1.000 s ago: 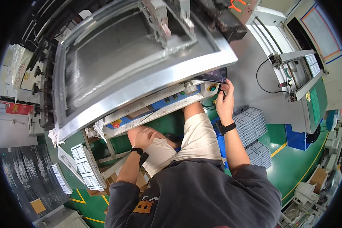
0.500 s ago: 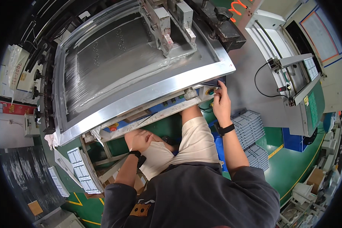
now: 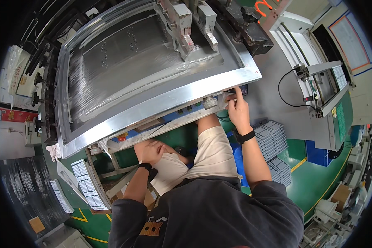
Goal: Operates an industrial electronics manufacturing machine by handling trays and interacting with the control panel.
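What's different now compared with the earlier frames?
The right hand has shifted left, from the corner of the dark device to the machine's white panel corner, its fingers now hiding the green button; whether they press it can't be seen. The metal frame, blurred at first, shows sharp and hides more of the device. The left hand stays on the left leg.

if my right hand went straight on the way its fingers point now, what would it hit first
The right hand would likely meet the silver frame near its front right corner; depth is unclear, so it might pass underneath.
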The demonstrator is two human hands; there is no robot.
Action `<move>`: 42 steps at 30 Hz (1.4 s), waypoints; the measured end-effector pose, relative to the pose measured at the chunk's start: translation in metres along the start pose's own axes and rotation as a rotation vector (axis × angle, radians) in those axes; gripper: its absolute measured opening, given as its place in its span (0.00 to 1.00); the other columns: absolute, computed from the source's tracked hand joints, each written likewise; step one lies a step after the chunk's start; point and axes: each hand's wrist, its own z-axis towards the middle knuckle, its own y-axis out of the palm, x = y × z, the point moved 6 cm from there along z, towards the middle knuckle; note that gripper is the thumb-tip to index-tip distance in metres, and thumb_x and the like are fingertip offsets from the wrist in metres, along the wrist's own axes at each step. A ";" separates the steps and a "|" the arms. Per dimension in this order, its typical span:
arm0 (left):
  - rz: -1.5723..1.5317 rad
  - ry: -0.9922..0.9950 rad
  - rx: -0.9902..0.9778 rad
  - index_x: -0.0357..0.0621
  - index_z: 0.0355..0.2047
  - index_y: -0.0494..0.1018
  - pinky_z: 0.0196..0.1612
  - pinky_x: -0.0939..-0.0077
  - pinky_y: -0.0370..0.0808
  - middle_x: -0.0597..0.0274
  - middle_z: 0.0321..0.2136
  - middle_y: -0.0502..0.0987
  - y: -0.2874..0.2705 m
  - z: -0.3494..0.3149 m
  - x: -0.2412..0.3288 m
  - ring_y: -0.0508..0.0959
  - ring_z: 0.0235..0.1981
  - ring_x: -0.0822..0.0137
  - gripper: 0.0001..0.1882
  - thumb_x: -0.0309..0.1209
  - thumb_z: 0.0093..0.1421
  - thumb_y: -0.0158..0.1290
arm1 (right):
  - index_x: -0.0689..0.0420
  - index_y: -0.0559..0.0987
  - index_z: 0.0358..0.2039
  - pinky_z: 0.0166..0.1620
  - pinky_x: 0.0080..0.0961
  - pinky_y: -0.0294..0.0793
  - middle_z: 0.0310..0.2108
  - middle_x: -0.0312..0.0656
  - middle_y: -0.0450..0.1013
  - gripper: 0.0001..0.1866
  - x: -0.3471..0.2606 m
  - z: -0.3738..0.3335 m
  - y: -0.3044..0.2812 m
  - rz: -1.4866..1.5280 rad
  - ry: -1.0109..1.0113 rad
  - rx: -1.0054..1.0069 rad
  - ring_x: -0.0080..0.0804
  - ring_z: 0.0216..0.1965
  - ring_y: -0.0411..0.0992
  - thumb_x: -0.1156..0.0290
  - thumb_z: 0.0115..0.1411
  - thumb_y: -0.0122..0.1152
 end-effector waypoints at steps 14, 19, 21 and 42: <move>0.001 -0.013 -0.005 0.41 0.25 0.76 0.29 0.61 0.73 0.58 0.22 0.74 0.000 0.000 0.000 0.76 0.23 0.55 0.11 0.34 0.61 0.57 | 0.52 0.65 0.65 0.32 0.33 0.78 0.28 0.45 0.81 0.27 0.003 -0.007 -0.010 0.068 0.080 0.080 0.39 0.24 0.80 0.75 0.65 0.48; -0.009 -0.064 -0.034 0.41 0.25 0.76 0.29 0.61 0.73 0.58 0.22 0.74 0.001 -0.001 0.000 0.77 0.23 0.55 0.11 0.34 0.61 0.57 | 0.52 0.63 0.66 0.32 0.32 0.78 0.30 0.45 0.80 0.28 0.002 -0.009 -0.010 0.132 0.067 0.051 0.38 0.24 0.79 0.76 0.66 0.48; -0.004 -0.052 -0.020 0.42 0.25 0.76 0.29 0.61 0.73 0.58 0.22 0.74 0.000 -0.001 0.001 0.77 0.23 0.55 0.11 0.34 0.61 0.57 | 0.53 0.63 0.67 0.33 0.30 0.78 0.31 0.46 0.80 0.28 0.003 -0.012 -0.010 0.163 0.034 0.047 0.36 0.25 0.79 0.77 0.66 0.49; -1.812 -1.117 -0.014 0.43 0.49 0.74 0.45 0.72 0.78 0.61 0.44 0.79 0.130 -0.026 0.011 0.79 0.42 0.67 0.13 0.37 0.69 0.51 | 0.58 0.77 0.44 0.28 0.15 0.71 0.34 0.34 0.78 0.08 0.106 -0.163 0.124 0.660 0.426 -0.706 0.18 0.28 0.76 0.69 0.68 0.58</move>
